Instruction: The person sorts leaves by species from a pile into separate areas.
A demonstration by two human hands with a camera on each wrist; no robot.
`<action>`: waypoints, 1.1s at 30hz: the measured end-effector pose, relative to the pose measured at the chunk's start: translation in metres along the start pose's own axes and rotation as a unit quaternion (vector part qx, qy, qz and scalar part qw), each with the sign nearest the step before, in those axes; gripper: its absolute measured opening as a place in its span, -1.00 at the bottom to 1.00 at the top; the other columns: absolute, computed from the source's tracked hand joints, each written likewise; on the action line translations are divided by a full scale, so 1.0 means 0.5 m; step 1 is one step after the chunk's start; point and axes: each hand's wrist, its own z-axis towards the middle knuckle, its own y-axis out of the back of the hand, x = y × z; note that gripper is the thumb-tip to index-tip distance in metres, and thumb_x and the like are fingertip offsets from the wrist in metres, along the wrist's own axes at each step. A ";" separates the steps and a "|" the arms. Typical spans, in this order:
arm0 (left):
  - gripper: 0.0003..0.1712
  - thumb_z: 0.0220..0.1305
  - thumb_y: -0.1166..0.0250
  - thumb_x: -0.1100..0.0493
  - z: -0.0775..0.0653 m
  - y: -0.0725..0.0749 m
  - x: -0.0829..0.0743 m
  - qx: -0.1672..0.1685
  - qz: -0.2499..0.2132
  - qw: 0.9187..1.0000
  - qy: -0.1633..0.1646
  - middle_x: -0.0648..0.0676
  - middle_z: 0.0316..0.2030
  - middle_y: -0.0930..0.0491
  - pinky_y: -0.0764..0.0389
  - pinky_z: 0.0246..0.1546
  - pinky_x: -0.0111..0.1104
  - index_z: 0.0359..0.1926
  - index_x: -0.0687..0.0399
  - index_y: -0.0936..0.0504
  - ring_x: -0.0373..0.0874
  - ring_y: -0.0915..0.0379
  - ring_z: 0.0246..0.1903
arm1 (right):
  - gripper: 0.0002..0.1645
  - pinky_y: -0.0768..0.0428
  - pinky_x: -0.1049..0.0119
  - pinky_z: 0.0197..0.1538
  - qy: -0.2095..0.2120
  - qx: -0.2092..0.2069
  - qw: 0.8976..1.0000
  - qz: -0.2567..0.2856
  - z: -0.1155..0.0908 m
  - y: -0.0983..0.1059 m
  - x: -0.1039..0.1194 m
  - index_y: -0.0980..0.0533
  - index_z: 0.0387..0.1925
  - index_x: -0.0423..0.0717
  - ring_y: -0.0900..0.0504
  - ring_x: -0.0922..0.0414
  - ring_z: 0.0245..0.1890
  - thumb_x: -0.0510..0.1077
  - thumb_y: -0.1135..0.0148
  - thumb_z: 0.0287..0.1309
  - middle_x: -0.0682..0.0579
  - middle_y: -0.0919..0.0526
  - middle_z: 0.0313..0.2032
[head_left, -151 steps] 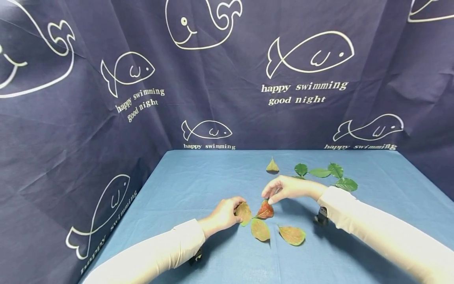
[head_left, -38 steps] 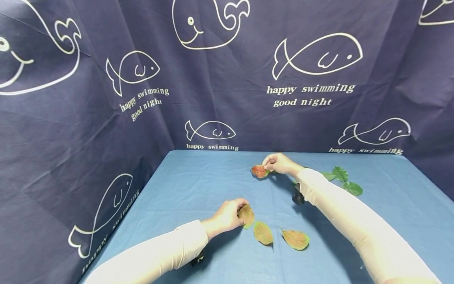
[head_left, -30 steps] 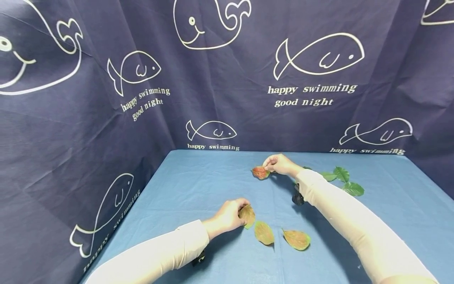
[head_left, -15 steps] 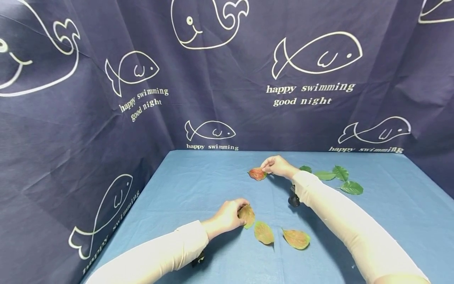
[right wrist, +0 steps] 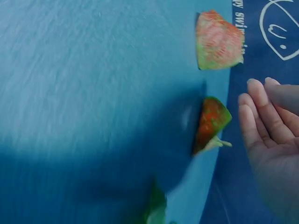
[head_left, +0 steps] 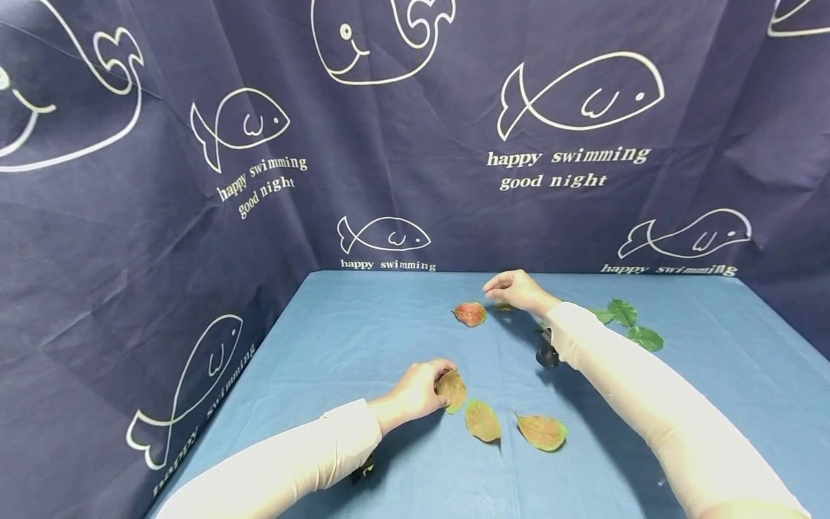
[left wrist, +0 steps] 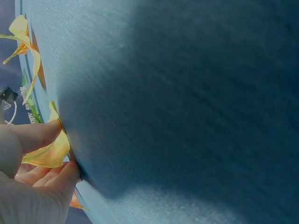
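Observation:
In the head view, my left hand (head_left: 415, 393) rests low on the table and pinches a yellow-brown leaf (head_left: 452, 393). The left wrist view shows this leaf (left wrist: 53, 149) between thumb and fingers. Farther back, my right hand (head_left: 516, 290) hovers with loosely bent fingers and nothing in them. Just left of its fingertips lies a red leaf (head_left: 470, 314) with green edges. A folded leaf (head_left: 503, 305) is partly hidden under the right hand; the right wrist view shows this folded leaf (right wrist: 212, 121) between the red one and a green leaf (right wrist: 156, 205).
A yellow-green leaf (head_left: 483, 421) and an orange leaf (head_left: 542, 432) lie right of the left hand. Several green leaves (head_left: 622, 312) are at the back right, partly behind the right sleeve. A dark blue printed curtain (head_left: 389, 180) hangs behind the blue table (head_left: 363, 317).
My right hand carried the red leaf from beside the left hand to the back, set it left of the folded leaf, let go and rose. The left hand keeps its pinch and place.

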 end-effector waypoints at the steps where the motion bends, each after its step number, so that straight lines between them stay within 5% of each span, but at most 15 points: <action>1: -0.48 0.03 -0.47 0.33 0.000 0.000 0.001 0.000 0.002 1.000 -0.001 0.11 -0.06 -0.68 -0.61 -0.11 -0.40 0.07 0.17 -0.58 -0.08 -0.60 -0.10 | -0.72 -0.59 -0.03 0.09 0.006 -0.006 1.000 -0.003 -0.003 0.006 0.001 -0.59 -0.04 -0.36 -0.61 -0.21 0.01 -0.27 -0.19 0.29 -0.31 -0.68 -0.07; 8: -0.49 0.03 -0.47 0.33 0.002 0.002 -0.004 -0.001 0.012 1.000 -0.004 0.11 -0.06 -0.68 -0.62 -0.09 -0.36 0.05 0.16 -0.58 -0.06 -0.60 -0.08 | -0.75 -0.64 0.23 -0.04 0.025 -0.033 0.999 -0.022 -0.029 0.050 -0.008 -0.62 -0.11 -0.34 -0.71 0.03 -0.16 -0.24 -0.25 0.25 -0.27 -0.71 -0.13; 11: -0.49 0.03 -0.47 0.32 0.001 0.002 -0.007 0.003 0.011 1.000 -0.005 0.11 -0.06 -0.68 -0.63 -0.09 -0.36 0.06 0.17 -0.58 -0.05 -0.60 -0.09 | -0.70 -0.67 0.20 -0.01 0.012 -0.031 0.999 -0.019 -0.046 0.067 -0.013 -0.59 -0.06 -0.38 -0.72 0.13 -0.19 -0.22 -0.22 0.28 -0.28 -0.70 -0.11; 19: -0.47 0.02 -0.47 0.34 -0.001 -0.001 -0.005 0.004 0.000 1.000 -0.001 0.12 -0.05 -0.67 -0.63 -0.09 -0.35 0.08 0.18 -0.57 -0.04 -0.60 -0.07 | -0.64 -0.56 -0.10 0.13 -0.009 -0.003 0.999 -0.038 -0.087 0.085 -0.019 -0.58 0.00 -0.35 -0.68 -0.08 -0.06 -0.13 -0.16 0.34 -0.23 -0.70 -0.08; 27: -0.47 0.03 -0.48 0.33 -0.004 -0.002 -0.001 0.008 0.002 1.000 0.002 0.12 -0.06 -0.67 -0.63 -0.09 -0.34 0.07 0.18 -0.57 -0.04 -0.60 -0.08 | -0.64 -0.64 0.22 0.04 0.008 0.031 0.999 -0.033 -0.115 0.068 -0.019 -0.58 -0.04 -0.39 -0.69 -0.07 -0.07 -0.15 -0.22 0.29 -0.24 -0.71 -0.12; 33: -0.48 0.02 -0.48 0.33 -0.003 0.001 -0.001 0.006 0.007 1.000 -0.005 0.11 -0.07 -0.68 -0.62 -0.10 -0.35 0.06 0.16 -0.58 -0.06 -0.60 -0.09 | -0.66 -0.65 0.24 -0.04 0.022 0.060 0.997 -0.044 -0.141 0.060 -0.013 -0.60 -0.06 -0.36 -0.69 -0.03 -0.12 -0.16 -0.24 0.26 -0.23 -0.72 -0.14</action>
